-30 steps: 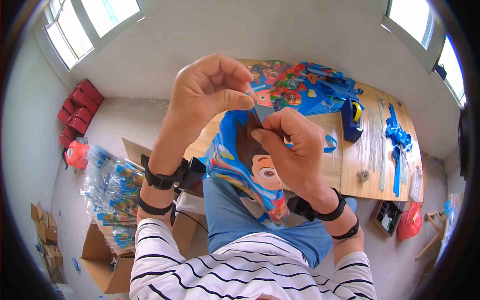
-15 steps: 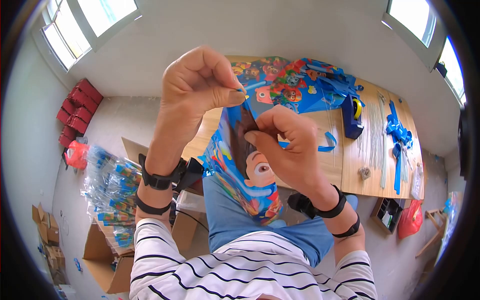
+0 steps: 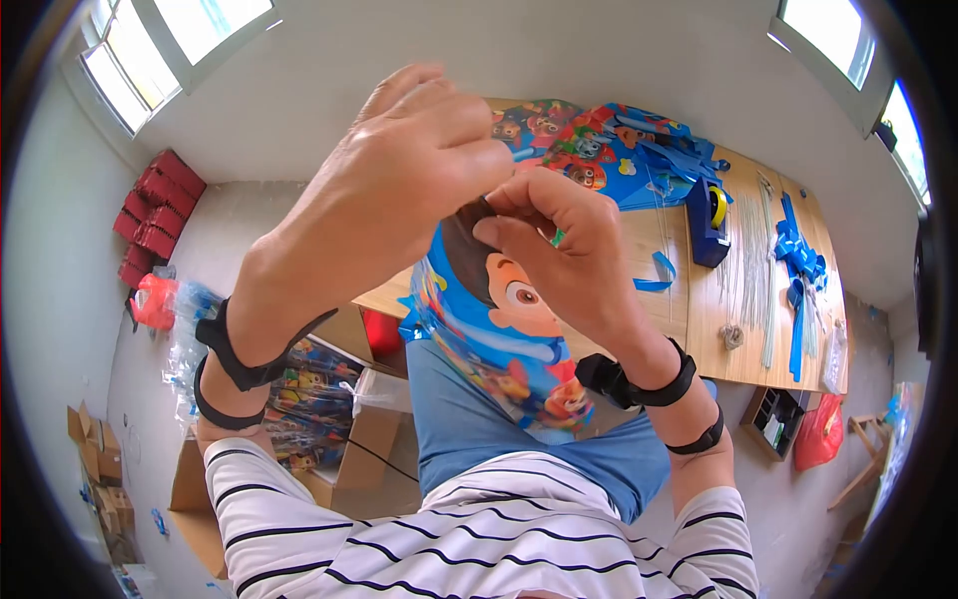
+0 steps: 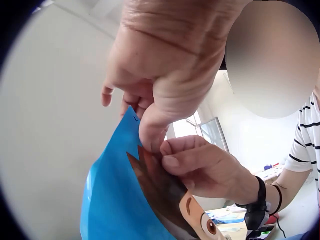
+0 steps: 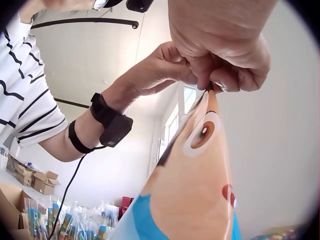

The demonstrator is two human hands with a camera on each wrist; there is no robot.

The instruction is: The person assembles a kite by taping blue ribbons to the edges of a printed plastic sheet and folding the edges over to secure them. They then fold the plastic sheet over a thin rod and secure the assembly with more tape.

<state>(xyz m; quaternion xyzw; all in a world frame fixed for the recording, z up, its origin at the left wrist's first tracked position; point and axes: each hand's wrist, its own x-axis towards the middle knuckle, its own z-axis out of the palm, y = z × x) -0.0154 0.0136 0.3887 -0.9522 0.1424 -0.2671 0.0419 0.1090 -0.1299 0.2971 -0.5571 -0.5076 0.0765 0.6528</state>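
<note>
A glossy sheet (image 3: 514, 290) printed with a cartoon face hangs between the hands and down over the lap. My left hand (image 3: 399, 170), its back toward the head camera, pinches the upper edge near a blue corner (image 4: 131, 120), best seen in the left wrist view. Right beside it, my right hand (image 3: 569, 240) grips the same edge between thumb and bent forefinger. From the right wrist view, the printed sheet (image 5: 195, 185) falls in a pointed fold below both hands. The left fingertips are hidden in the head view.
Similar printed sheets (image 3: 634, 150) lie at the back of the wooden table. To their right are a blue tape dispenser (image 3: 708, 230), thin rods (image 3: 743, 280) and a blue ribbon bundle (image 3: 798, 265). A cardboard box (image 3: 364, 454) with packaged goods stands at lower left.
My left hand has turned its back to the camera and come close to the right hand, with the forearm swung left. The right hand has risen slightly, keeping its grip on the sheet.
</note>
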